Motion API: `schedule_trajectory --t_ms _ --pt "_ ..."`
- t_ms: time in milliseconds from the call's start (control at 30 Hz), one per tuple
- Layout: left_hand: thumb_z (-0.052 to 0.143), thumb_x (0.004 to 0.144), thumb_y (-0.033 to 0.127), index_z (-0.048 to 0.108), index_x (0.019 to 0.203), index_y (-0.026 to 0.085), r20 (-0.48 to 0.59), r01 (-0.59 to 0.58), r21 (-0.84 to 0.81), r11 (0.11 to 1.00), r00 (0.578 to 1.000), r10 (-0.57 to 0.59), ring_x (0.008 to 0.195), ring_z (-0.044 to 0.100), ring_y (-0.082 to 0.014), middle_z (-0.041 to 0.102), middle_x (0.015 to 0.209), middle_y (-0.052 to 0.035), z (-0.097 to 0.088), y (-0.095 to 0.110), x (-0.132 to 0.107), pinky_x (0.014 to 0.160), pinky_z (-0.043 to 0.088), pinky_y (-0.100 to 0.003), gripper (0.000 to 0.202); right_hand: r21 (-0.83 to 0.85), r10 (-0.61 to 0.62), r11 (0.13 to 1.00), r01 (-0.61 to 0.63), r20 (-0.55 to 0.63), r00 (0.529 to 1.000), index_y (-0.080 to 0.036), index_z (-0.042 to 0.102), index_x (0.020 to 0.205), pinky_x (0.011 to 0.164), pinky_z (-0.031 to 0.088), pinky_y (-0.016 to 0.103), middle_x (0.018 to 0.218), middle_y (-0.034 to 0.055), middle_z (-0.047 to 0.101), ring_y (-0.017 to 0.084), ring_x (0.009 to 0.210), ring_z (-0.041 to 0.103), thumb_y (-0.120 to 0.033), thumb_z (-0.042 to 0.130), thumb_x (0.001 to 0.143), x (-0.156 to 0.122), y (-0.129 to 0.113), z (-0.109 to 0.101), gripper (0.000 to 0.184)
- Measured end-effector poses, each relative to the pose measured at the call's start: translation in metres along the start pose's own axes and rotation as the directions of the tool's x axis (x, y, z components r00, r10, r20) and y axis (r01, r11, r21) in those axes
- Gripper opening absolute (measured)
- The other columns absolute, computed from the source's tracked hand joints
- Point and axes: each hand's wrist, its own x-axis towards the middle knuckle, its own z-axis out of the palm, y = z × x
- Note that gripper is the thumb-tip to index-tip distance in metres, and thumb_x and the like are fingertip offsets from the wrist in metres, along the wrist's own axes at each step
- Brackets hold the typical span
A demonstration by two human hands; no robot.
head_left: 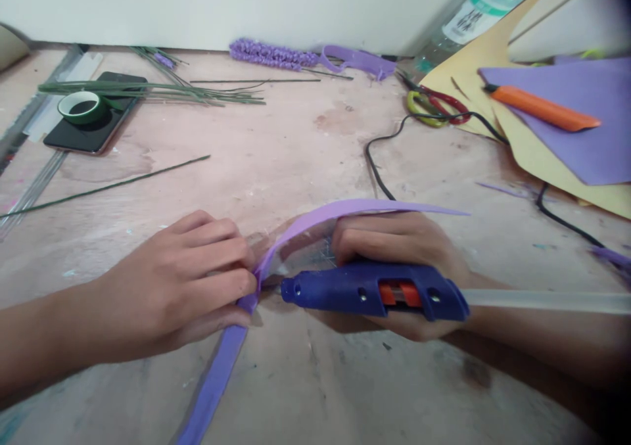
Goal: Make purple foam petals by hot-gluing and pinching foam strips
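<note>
My left hand (pixel 190 281) pinches a long purple foam strip (pixel 221 359) against the wooden table (pixel 296 156), fingers curled together. The strip runs from the near edge up under my fingers, then arcs right over my right hand. My right hand (pixel 394 248) is wrapped around a blue glue gun (pixel 374 290) with an orange trigger. Its nozzle points left and sits right at the strip beside my left fingertips. A clear glue stick (pixel 542 300) sticks out of the gun's back to the right.
A black cord (pixel 379 169) runs across the table. Scissors (pixel 434 106), an orange cutter (pixel 542 108), purple and yellow sheets (pixel 586 136) lie right. Green wire stems (pixel 148 91), green tape roll (pixel 81 106) on a phone (pixel 93 113), a purple braided piece (pixel 276 54) and a bottle (pixel 473 11) sit behind.
</note>
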Motion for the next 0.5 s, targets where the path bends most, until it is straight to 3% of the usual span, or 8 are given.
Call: schedule_trajectory --t_ms 267,500 --pt "0.053 0.108 0.032 0.064 0.100 0.018 0.001 0.002 -0.007 1.000 1.000 -0.002 0.095 0.058 -0.0243 0.070 0.100 -0.0056 -0.0005 0.0007 0.0001 0.088 0.039 -0.039 0.019 0.006 -0.017 1.000 0.017 -0.019 1.000 -0.023 0.050 0.084 0.057 0.037 0.028 0.066 -0.0032 0.049 0.013 0.056 0.042 -0.049 0.052 0.098 -0.0011 0.0018 0.0014 0.030" --pt "0.053 0.108 0.031 0.063 0.100 0.018 -0.003 -0.004 -0.004 1.000 1.000 0.004 0.095 0.057 -0.0241 0.070 0.100 -0.0055 -0.0004 0.0002 -0.0008 0.087 0.039 -0.039 0.018 -0.024 -0.003 1.000 0.003 -0.034 0.999 -0.022 0.051 0.084 0.057 0.040 0.028 0.067 -0.0026 0.051 0.013 0.056 0.045 -0.046 0.054 0.097 -0.0021 0.0025 0.0016 0.027"
